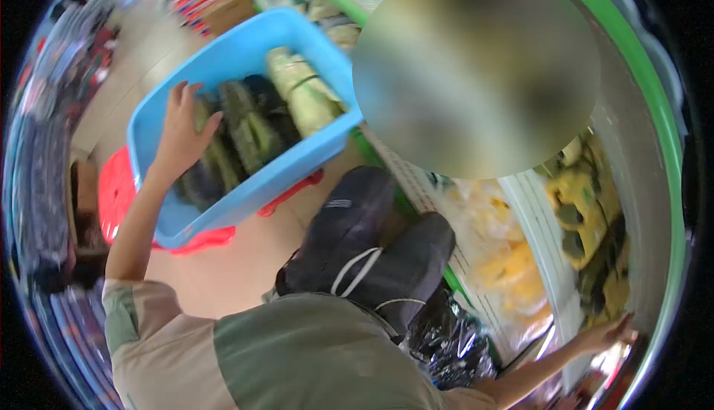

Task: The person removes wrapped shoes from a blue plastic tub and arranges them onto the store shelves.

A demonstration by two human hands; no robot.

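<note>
My left hand (184,131) reaches into a light blue plastic bin (171,235), its fingers apart and nothing held in them. Just beside its fingertips lie dark green elongated items (249,123), side by side; blur hides their exact kind. A pale green roll-like bundle (303,94) with a dark band lies at the bin's far right end. Off to the lower right, my right hand (613,333) stretches out by the shelf edge, fingers extended. Nearest to it are yellow and dark green patterned items (591,231) on the shelf; I cannot tell whether it touches them.
A red plastic stool (119,187) stands under the bin. Yellow plastic-wrapped goods (513,268) fill a green-edged shelf on the right. A shiny black plastic bag (454,339) lies beside my legs. Stacked folded goods (41,194) line the left. A blurred oval covers part of the shelf.
</note>
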